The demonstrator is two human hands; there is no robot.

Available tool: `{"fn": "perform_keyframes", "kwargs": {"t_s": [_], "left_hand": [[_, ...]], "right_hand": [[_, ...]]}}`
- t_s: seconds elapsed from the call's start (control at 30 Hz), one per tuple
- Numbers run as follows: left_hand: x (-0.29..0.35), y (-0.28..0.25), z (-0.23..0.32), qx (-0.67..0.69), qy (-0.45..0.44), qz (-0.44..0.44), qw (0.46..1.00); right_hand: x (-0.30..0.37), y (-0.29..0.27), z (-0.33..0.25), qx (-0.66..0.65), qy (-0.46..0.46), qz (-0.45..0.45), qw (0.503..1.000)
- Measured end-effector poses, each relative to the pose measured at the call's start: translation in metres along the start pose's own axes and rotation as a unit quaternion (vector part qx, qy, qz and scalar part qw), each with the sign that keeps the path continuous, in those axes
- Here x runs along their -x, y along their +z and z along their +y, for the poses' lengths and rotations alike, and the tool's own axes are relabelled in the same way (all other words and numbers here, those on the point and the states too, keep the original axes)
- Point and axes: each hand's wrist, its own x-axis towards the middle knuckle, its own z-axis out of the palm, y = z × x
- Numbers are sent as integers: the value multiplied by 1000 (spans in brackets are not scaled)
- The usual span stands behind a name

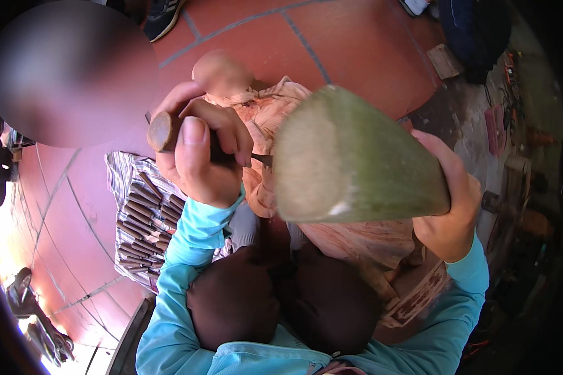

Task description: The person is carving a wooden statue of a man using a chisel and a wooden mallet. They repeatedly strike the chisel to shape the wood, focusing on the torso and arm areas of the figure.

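Observation:
My left hand (203,147) is closed round the dark handle of a carving chisel (162,131). The round wooden butt of the handle points left, and its thin dark blade runs right until the mallet hides it. My right hand (450,200) grips the narrow end of a big green tapered mallet (381,165), raised close to the camera. A pale, worn face of the mallet is turned toward the chisel. Below both hands, between my knees, lies a carved pale-orange wooden figure (263,119) with folded drapery. The mallet covers part of it, and the blade's tip is hidden.
Several wooden-handled chisels (141,215) lie on a striped cloth (117,165) at left. Red tiles (350,47) cover the floor. A shoe (162,19) shows at the top, and a small wooden block (445,60) at upper right. Wooden pieces (419,290) lie beside my right forearm.

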Motion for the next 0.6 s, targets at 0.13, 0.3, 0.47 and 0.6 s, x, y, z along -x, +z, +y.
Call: {"fn": "perform_keyframes", "kwargs": {"t_s": [0.13,0.3,0.47,0.6], "left_hand": [[29,-38,-14,-269,10,-69,961],[26,-24,-14,-483,162,-69,858],[16,6,-8,-253,42,46,965],[14,11,-6,-152,-10,27,988]], "right_hand": [[-28,-13,-8,-12,-51,-38,998],[-51,-30,-12,177,-77,-74,978],[-52,-29,-7,221,-75,-74,970],[-59,-28,-7,156,-73,-24,985]]}}
